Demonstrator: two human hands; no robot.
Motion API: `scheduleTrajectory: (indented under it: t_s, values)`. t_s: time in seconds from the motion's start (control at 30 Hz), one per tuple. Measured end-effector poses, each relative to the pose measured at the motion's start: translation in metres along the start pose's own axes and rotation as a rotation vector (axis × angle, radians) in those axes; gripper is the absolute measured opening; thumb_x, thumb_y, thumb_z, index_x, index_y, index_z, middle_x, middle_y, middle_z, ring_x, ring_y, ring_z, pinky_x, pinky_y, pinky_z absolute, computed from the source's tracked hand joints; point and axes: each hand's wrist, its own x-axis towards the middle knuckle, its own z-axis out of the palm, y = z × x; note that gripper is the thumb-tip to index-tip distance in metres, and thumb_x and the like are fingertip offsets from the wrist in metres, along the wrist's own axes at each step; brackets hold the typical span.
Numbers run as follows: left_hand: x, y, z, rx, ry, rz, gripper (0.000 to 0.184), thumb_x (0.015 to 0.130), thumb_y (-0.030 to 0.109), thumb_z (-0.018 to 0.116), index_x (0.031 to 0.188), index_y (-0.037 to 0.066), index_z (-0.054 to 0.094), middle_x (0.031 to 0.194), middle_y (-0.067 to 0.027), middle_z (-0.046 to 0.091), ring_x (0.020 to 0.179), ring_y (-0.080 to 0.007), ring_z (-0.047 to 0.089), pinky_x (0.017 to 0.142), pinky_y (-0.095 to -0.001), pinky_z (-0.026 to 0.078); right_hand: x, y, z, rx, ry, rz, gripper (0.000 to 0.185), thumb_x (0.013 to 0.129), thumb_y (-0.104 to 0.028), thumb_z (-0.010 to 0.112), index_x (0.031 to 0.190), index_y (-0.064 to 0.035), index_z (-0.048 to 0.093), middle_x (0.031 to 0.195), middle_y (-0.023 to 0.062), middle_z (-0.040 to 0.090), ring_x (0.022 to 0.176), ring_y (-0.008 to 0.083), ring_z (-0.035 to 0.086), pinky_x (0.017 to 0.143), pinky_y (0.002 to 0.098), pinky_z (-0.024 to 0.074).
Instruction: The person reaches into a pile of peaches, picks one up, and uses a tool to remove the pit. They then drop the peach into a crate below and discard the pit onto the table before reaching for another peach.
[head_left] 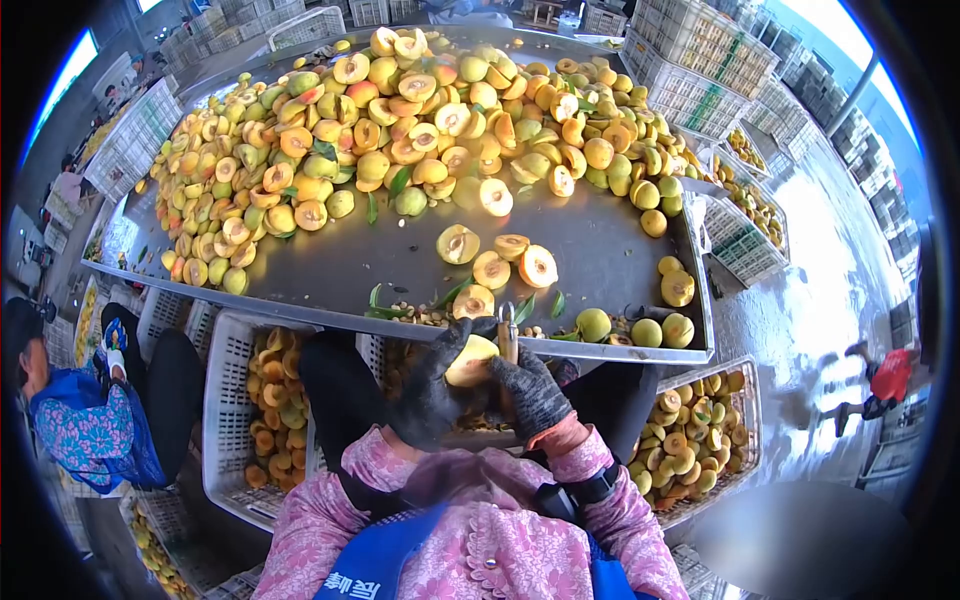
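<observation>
Wearing a dark glove, my left hand [432, 385] is wrapped round a yellow peach half [470, 362] in front of my chest. My right hand [530, 393], in a grey knit glove, grips a pitting tool with a wooden handle [508, 345] and a curved metal end [507, 315] pointing up. The right thumb lies against or close to the peach half. Just beyond my hands, on the metal table [350, 265], are several cut peach halves [491, 270] with their pits showing, along with green leaves and small scraps by the edge.
A large heap of halved peaches [400, 130] covers the table's far side. Crates of peaches stand to my left [225, 400] and right [745, 430]. Another person [95, 415] sits at far left. Stacked crates [700, 60] rise behind, and someone in red [893, 377] is at right.
</observation>
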Motion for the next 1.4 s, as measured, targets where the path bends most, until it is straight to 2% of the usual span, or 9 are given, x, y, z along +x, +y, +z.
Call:
scheduleTrajectory:
  t_s: [0.1,0.23,0.33,0.57,0.73,0.83,1.03,1.27,1.4]
  values:
    - [-0.002,0.016,0.003,0.046,-0.023,0.016,0.051,0.075,-0.003,0.066,0.121,-0.001,0.046,0.114,-0.0112,0.055,0.104,-0.0185,0.054,0.091,-0.0317,0.045,0.01,0.021,-0.02,-0.626,0.153,-0.391,0.037,0.085,-0.015,0.06,0.117,-0.0008,0.049,0.096,0.0057,0.057,0.081,0.0115,0.053,0.071,0.0247,0.0464]
    - [0.006,0.035,0.003,0.039,-0.153,0.083,0.042,0.083,0.01,0.061,0.121,0.0,0.047,0.117,-0.0116,0.054,0.108,-0.0198,0.053,0.093,-0.0325,0.043,-0.005,0.015,-0.019,-0.742,0.212,-0.409,0.051,0.082,-0.015,0.063,0.124,0.0017,0.04,0.104,0.0189,0.053,0.095,0.0288,0.052,0.084,0.0365,0.0423]
    - [0.012,0.036,0.006,-1.429,0.06,-0.689,0.048,0.073,-0.004,0.065,0.117,-0.001,0.048,0.11,-0.0115,0.057,0.105,-0.0195,0.054,0.092,-0.0328,0.043,-0.025,-0.005,0.0,-0.518,0.211,-0.212,0.048,0.082,-0.01,0.062,0.123,0.0018,0.041,0.107,0.0209,0.051,0.089,0.031,0.054,0.078,0.0358,0.0454]
    - [0.003,0.012,-0.007,-0.422,0.014,-0.243,0.048,0.095,0.034,0.036,0.126,-0.001,0.044,0.119,-0.016,0.053,0.107,-0.0237,0.054,0.093,-0.0365,0.043,-0.049,0.003,-0.008,-0.799,-0.008,-0.241,0.021,0.084,-0.006,0.058,0.103,-0.0007,0.051,0.085,0.014,0.054,0.076,0.0288,0.054,0.071,0.0339,0.0459]
    - [-0.002,0.016,-0.006,-0.715,0.048,-0.367,0.043,0.097,0.03,0.032,0.12,-0.003,0.047,0.113,-0.016,0.057,0.1,-0.023,0.057,0.09,-0.0348,0.046,-0.054,-0.005,0.009,-1.046,-0.078,-0.243,0.019,0.085,-0.006,0.056,0.101,0.0005,0.049,0.086,0.0168,0.054,0.078,0.032,0.054,0.072,0.037,0.044]
    - [-0.006,0.03,0.004,-0.706,0.107,-0.33,0.042,0.098,0.03,0.032,0.115,-0.003,0.051,0.108,-0.0154,0.059,0.096,-0.0224,0.059,0.087,-0.034,0.048,-0.048,0.007,0.005,-1.107,-0.115,-0.431,0.025,0.086,-0.011,0.057,0.108,-0.0041,0.047,0.076,0.0102,0.055,0.065,0.0189,0.057,0.058,0.032,0.0458]
    - [-0.006,0.048,0.004,-1.095,0.073,-0.457,0.039,0.098,0.028,0.032,0.111,-0.002,0.052,0.102,-0.0131,0.061,0.093,-0.0211,0.059,0.085,-0.0322,0.049,-0.05,0.004,0.012,-1.168,-0.081,-0.246,0.034,0.085,-0.007,0.052,0.117,0.0017,0.042,0.092,0.0226,0.049,0.08,0.0367,0.054,0.071,0.0406,0.0427]
    - [-0.02,0.017,0.013,-0.64,0.196,-0.332,0.038,0.096,0.029,0.036,0.112,-0.001,0.053,0.1,-0.0102,0.059,0.093,-0.0198,0.058,0.086,-0.0315,0.047,-0.046,0.001,0.022,-1.397,-0.088,-0.281,0.056,0.086,-0.008,0.049,0.137,-0.0078,0.028,0.094,0.0241,0.05,0.079,0.0386,0.056,0.07,0.0429,0.044]
    - [-0.015,0.027,0.017,-0.942,0.269,-0.409,0.036,0.095,0.028,0.037,0.11,0.0,0.054,0.098,-0.0092,0.059,0.092,-0.0196,0.057,0.085,-0.0315,0.047,-0.016,0.043,-0.014,-1.395,-0.115,-0.419,0.055,0.087,-0.01,0.05,0.137,-0.0097,0.027,0.102,0.0252,0.051,0.083,0.0398,0.057,0.073,0.0423,0.0456]
